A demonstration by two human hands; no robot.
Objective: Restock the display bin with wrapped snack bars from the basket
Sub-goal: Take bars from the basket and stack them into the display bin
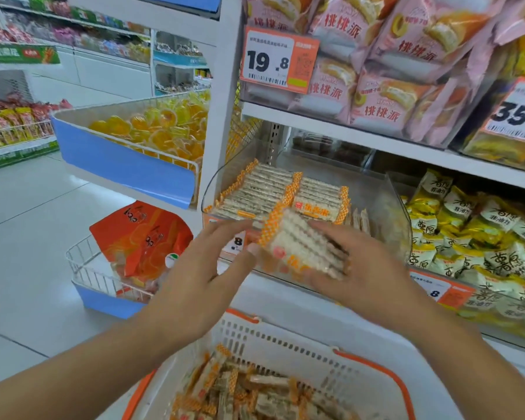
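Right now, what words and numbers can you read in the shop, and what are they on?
"19.8": orange price tag on the upper shelf.
"35.": cut-off price tag at the right.
"8": price tag on the display bin's front, partly hidden by the left hand.
"8": lower right tag.
Packet lettering is Chinese; barcodes and small print are too small to read.

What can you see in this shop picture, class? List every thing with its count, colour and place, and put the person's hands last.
snack bars in hand: small stack, white and orange, over bin front
display bin: one, clear, lower shelf, two rows of bars at left
basket: one, white and orange, bottom, loose bars inside
jelly cups: many, yellow, blue-fronted rack
pink packs: many, upper shelf
left hand: open, fingertips at stack
right hand: grip on stack
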